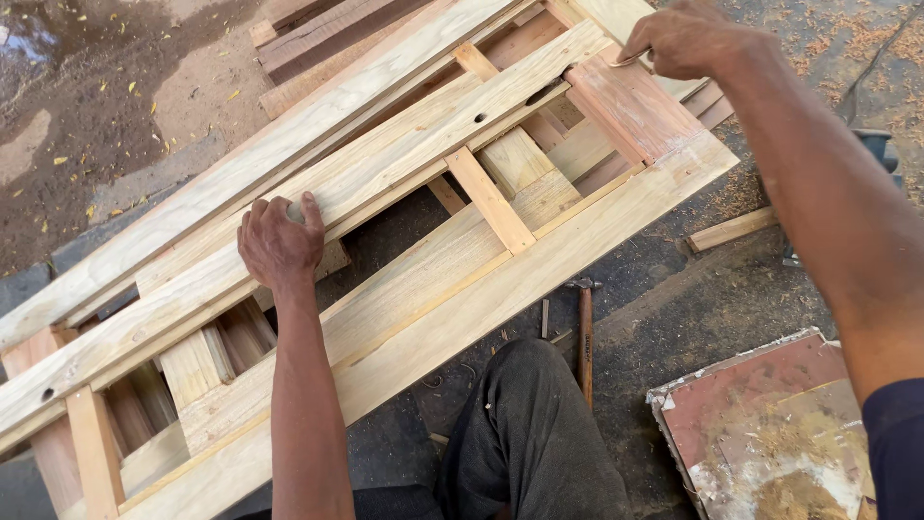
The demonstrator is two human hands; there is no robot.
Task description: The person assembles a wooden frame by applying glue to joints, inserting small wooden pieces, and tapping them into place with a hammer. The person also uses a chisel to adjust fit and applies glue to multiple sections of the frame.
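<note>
Pale wooden door frame [433,279]: left hand [281,241] grips rail; right hand [685,40] pinches thin strip [630,60].

One camera only, worn on the head, looks steeply down from close above at the wooden frame [462,221] and ground near the knee.

Door frame across the ground
A hammer [584,337] lay right of the frame [452,289]; a board [770,433], perhaps painted, sat farther right.
</note>
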